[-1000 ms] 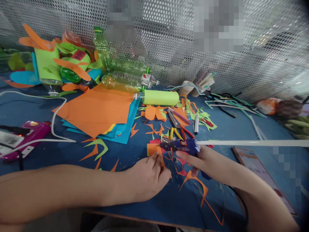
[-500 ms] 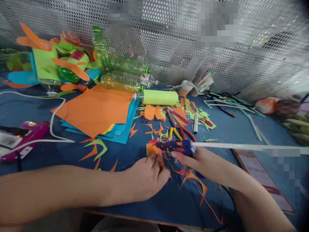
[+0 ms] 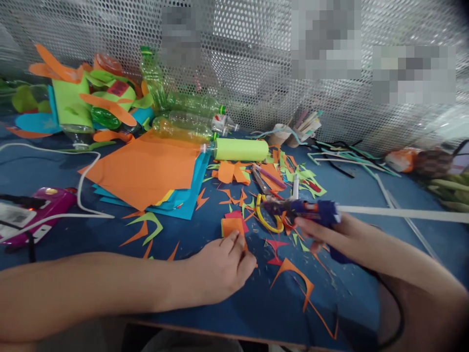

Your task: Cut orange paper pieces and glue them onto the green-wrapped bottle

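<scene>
My left hand (image 3: pixel 223 269) rests low on the table, its curled fingers pressed on a small orange paper piece (image 3: pixel 231 226). A bit of pinkish-red paper (image 3: pixel 242 221) shows behind that piece. In my right hand (image 3: pixel 339 235) is a blue glue gun (image 3: pixel 317 210), held off to the right with its nozzle pointing left. A long white glue stick (image 3: pixel 399 214) sticks out of its back end. Just under the nozzle lies a tool with a curved yellow handle (image 3: pixel 270 226), partly covered by the glue gun.
Orange sheets (image 3: pixel 146 166) lie over blue ones at the left. A bottle wrapped in lime paper (image 3: pixel 242 149) and clear bottles (image 3: pixel 183 126) lie behind. Paper scraps (image 3: pixel 293 276) are scattered around. A magenta power box (image 3: pixel 54 210) with cords sits far left; a mesh panel (image 3: pixel 249 73) stands behind.
My right hand has drawn the glue gun away to the right, off the small orange paper and past the yellow handle. My left hand has hardly moved.
</scene>
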`<state>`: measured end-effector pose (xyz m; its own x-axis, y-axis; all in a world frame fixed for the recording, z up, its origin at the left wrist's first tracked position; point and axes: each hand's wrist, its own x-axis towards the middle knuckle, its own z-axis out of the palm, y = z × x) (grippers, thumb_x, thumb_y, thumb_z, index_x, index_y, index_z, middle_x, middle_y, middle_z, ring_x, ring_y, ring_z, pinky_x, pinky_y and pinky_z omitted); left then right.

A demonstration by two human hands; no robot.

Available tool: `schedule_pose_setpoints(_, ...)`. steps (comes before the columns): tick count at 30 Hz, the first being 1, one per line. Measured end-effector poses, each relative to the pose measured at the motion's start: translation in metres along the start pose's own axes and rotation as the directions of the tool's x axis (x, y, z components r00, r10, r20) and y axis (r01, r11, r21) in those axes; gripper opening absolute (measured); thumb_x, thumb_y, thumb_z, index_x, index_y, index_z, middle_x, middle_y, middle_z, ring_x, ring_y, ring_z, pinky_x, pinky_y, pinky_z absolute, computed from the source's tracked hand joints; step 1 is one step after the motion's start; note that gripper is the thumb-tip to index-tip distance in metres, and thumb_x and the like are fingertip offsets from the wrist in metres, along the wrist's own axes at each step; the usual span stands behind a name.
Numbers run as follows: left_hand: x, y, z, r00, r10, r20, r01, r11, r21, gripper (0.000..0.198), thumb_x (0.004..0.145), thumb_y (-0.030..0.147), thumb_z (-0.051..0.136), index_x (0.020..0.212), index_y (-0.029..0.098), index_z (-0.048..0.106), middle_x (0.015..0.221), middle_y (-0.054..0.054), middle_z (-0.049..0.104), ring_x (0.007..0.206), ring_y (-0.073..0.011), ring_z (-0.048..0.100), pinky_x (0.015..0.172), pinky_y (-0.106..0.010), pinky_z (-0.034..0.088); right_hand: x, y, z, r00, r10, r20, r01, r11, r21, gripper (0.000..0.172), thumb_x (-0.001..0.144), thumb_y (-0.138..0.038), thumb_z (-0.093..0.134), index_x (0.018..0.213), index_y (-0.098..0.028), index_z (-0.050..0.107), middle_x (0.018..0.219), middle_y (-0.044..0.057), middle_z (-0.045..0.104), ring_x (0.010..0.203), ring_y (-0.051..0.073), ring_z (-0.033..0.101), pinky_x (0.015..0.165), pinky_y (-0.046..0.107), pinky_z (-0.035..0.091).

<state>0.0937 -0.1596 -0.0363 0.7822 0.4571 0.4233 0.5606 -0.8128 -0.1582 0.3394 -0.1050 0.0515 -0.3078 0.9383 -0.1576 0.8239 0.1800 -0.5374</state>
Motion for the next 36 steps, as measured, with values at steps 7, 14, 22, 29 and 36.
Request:
schedule_pose_setpoints(7, 0.005, -0.011, 0.002, 0.997, -0.021, 0.068, 0.030, 0.992, -0.126, 0.021, 0.086, 0.016, 0.033, 0.093, 0.009, 0.052, 0.097, -0.016, 0.062, 0.092, -0.0257, 0.058, 0.073, -0.036, 0.051, 0.021, 0.073, -0.026, 0.986, 0.019, -0.168, -0.075, 0.939, -0.336, 0.035, 0.064, -0.046, 0.067, 0.086, -0.020, 0.058, 0.080, 0.012, 0.060, 0.072, 0.026, 0.062, 0.066, 0.038, 0.050)
schedule_pose_setpoints(14, 0.011, -0.031, -0.001, 0.992, -0.070, 0.107, 0.097, 0.957, -0.273, 0.022, 0.086, 0.016, 0.032, 0.094, 0.010, 0.051, 0.088, -0.013, 0.060, 0.088, -0.0234, 0.054, 0.075, -0.036, 0.049, 0.035, 0.106, -0.021, 0.992, 0.059, -0.108, -0.099, 0.905, -0.413, 0.038, 0.060, -0.037, 0.070, 0.090, -0.017, 0.059, 0.079, 0.010, 0.055, 0.065, 0.024, 0.059, 0.065, 0.041, 0.050)
schedule_pose_setpoints(22, 0.014, -0.043, -0.010, 0.981, -0.173, 0.090, 0.194, 0.819, -0.540, 0.019, 0.085, 0.013, 0.033, 0.094, 0.014, 0.049, 0.088, -0.009, 0.057, 0.086, -0.0188, 0.053, 0.077, -0.031, 0.047, 0.030, 0.073, -0.019, 0.972, -0.061, -0.228, -0.065, 0.859, -0.508, 0.023, 0.070, -0.035, 0.061, 0.086, -0.019, 0.064, 0.086, 0.013, 0.064, 0.083, 0.033, 0.061, 0.078, 0.052, 0.046)
schedule_pose_setpoints(29, 0.021, -0.059, -0.012, 0.925, -0.369, 0.086, 0.348, 0.737, -0.579, 0.017, 0.090, 0.020, 0.037, 0.096, 0.017, 0.052, 0.091, -0.005, 0.059, 0.088, -0.0163, 0.055, 0.079, -0.032, 0.046, 0.029, -0.021, 0.026, 0.938, -0.315, -0.144, 0.341, 0.911, 0.232, 0.027, 0.082, -0.041, 0.053, 0.101, -0.022, 0.058, 0.096, 0.006, 0.065, 0.085, 0.017, 0.062, 0.072, 0.030, 0.052)
schedule_pose_setpoints(36, 0.022, -0.072, -0.008, 0.921, -0.378, 0.098, 0.371, 0.768, -0.522, 0.012, 0.086, 0.020, 0.049, 0.090, 0.018, 0.059, 0.087, -0.003, 0.064, 0.087, -0.0172, 0.056, 0.079, -0.033, 0.046, 0.039, -0.030, 0.067, 0.884, -0.407, -0.230, 0.431, 0.900, 0.064, 0.011, 0.084, -0.020, 0.052, 0.087, -0.023, 0.061, 0.086, 0.002, 0.064, 0.082, 0.015, 0.060, 0.076, 0.029, 0.048)
